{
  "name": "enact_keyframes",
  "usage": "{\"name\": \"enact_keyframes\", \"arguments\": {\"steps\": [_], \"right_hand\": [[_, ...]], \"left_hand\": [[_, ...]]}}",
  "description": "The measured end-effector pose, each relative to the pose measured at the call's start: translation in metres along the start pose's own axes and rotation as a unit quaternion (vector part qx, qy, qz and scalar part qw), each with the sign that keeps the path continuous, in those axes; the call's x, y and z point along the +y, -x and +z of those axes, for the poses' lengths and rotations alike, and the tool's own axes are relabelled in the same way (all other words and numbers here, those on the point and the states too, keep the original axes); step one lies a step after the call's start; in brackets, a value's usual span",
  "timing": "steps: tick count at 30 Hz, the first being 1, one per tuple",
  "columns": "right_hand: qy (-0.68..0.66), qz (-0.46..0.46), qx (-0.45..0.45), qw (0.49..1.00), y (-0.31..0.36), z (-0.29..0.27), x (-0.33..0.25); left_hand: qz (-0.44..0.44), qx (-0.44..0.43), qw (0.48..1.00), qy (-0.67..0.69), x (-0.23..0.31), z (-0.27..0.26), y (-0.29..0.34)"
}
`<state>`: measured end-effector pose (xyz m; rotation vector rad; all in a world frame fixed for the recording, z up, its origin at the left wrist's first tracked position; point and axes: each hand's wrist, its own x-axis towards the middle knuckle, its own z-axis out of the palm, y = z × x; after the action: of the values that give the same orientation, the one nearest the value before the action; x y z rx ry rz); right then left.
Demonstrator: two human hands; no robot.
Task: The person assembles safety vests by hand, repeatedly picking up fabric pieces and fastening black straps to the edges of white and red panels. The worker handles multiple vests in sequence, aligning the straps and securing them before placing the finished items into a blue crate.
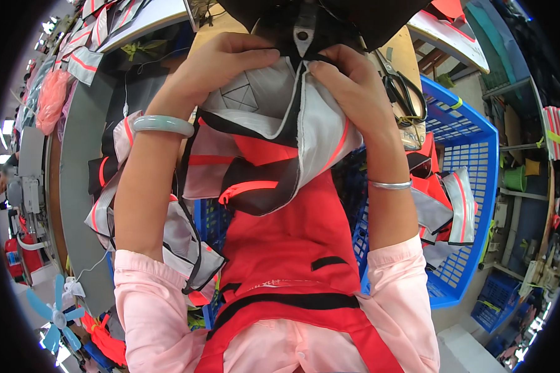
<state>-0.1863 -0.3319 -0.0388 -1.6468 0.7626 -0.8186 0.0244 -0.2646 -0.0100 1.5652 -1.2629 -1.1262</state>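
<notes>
A half-sewn fabric bag point(320, 118) in light grey, black and bright red hangs between my hands, its black-bound edges meeting at the top. My left hand point(224, 65) pinches its upper left edge between thumb and fingers. On the other side, my right hand point(351, 84) grips the edge close to the seam. Just above that seam is a pale metal part with a round hole point(303, 38), which belongs to a dark machine point(354, 15). Folds hide the bag's far side, and the fingertips are partly covered by cloth.
Black-handled scissors point(403, 90) lie on the wooden tabletop right of my right hand. A blue plastic basket point(488, 149) on the right holds several similar sewn pieces point(460, 205). More pieces point(180, 227) lie at my left. A blue fan point(57, 318) stands at lower left.
</notes>
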Motion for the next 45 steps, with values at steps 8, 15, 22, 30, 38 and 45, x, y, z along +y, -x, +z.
{"name": "enact_keyframes", "arguments": {"steps": [8, 15, 22, 30, 38, 45], "right_hand": [[-0.040, 0.000, 0.044, 0.998, 0.003, -0.007, 0.001], [-0.198, 0.044, -0.209, 0.957, 0.061, -0.031, -0.009], [-0.110, 0.054, -0.050, 0.991, 0.027, -0.006, 0.001], [-0.179, 0.059, -0.031, 0.982, 0.010, 0.004, 0.004], [-0.230, 0.078, -0.014, 0.970, -0.002, 0.009, 0.012], [-0.296, 0.077, -0.016, 0.952, -0.006, 0.011, 0.013]], "left_hand": [[0.006, 0.033, 0.999, 0.013, 0.001, -0.007, 0.000], [0.061, -0.079, 0.981, -0.164, 0.014, 0.017, 0.025], [0.062, -0.082, 0.982, -0.158, 0.018, 0.024, 0.024], [0.066, -0.043, 0.983, -0.163, 0.013, 0.018, 0.011], [0.074, -0.012, 0.986, -0.147, 0.007, 0.015, 0.003], [0.092, 0.030, 0.976, -0.194, -0.004, 0.010, -0.004]]}}
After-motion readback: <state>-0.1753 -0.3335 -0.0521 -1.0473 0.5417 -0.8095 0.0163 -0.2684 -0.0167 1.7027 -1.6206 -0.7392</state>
